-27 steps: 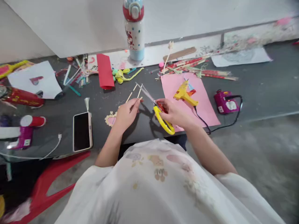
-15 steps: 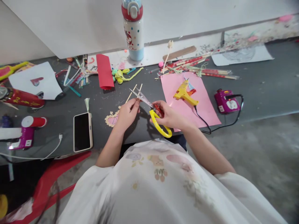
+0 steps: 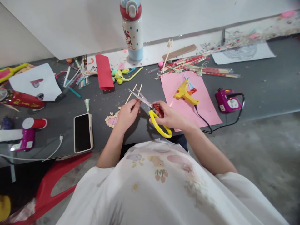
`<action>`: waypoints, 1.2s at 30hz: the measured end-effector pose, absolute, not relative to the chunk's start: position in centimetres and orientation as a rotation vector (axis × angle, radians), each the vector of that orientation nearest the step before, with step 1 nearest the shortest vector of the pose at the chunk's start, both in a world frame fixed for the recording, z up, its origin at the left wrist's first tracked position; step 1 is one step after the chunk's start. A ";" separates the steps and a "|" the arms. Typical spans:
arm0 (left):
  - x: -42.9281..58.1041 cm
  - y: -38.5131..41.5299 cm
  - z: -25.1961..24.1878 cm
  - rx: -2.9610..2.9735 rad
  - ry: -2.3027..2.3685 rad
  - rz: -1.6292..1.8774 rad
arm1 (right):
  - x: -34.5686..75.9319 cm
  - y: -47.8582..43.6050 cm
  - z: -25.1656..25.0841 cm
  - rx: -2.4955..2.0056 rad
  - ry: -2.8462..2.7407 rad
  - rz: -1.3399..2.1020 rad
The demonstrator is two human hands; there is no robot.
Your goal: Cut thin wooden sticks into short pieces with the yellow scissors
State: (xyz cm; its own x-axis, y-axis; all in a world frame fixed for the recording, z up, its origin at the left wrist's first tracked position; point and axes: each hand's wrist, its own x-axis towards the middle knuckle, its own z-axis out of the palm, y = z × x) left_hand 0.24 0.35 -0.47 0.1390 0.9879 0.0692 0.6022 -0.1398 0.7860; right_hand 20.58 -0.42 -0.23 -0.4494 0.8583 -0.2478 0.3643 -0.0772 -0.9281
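Observation:
My right hand (image 3: 170,117) is closed round the yellow handles of a pair of scissors (image 3: 154,117), whose open blades point up and left. My left hand (image 3: 126,114) pinches thin wooden sticks (image 3: 138,89) that reach between the blades. A small pink heart with a beaded edge (image 3: 111,119) lies on the dark table (image 3: 269,90) just left of my left hand.
A yellow glue gun (image 3: 185,93) lies on pink paper (image 3: 199,103), its cord running to a purple plug box (image 3: 228,101). A phone (image 3: 83,132), red folded paper (image 3: 104,73), a dotted bottle (image 3: 132,29), sticks and scraps crowd the table. A red chair (image 3: 53,181) stands at lower left.
The scissors have shifted left toward the sticks in my left hand, and the blades now straddle them. My left hand has hardly moved.

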 end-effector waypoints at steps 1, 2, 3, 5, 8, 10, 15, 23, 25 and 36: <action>0.2 0.3 -0.4 1.819 1.528 0.819 | 20.5 -0.4 -0.2 -1.317 -1.774 1.547; 0.2 0.4 -0.4 1.821 1.529 0.817 | 20.5 -0.4 -0.2 -1.318 -1.774 1.548; 0.2 0.4 -0.4 1.824 1.528 0.817 | 20.5 -0.4 -0.2 -1.319 -1.774 1.547; 0.2 0.4 -0.4 1.827 1.523 0.815 | 20.4 -0.4 -0.3 -1.317 -1.773 1.545; 0.1 0.4 -0.4 1.831 1.518 0.814 | 20.5 -0.4 -0.4 -1.310 -1.763 1.545; 0.0 0.3 -0.5 1.837 1.515 0.812 | 20.5 -0.3 -0.2 -1.317 -1.761 1.550; 0.1 0.3 -0.4 1.835 1.519 0.802 | 20.5 -0.3 0.2 -1.325 -1.757 1.571; 0.1 0.4 -0.4 1.828 1.510 0.794 | 20.5 -0.3 0.2 -1.339 -1.786 1.560; 0.0 0.4 -0.5 1.837 1.507 0.788 | 20.6 -0.3 0.2 -1.338 -1.796 1.556; -0.3 1.3 -0.6 1.892 1.513 0.736 | 20.0 -0.2 -0.4 -1.443 -1.765 1.507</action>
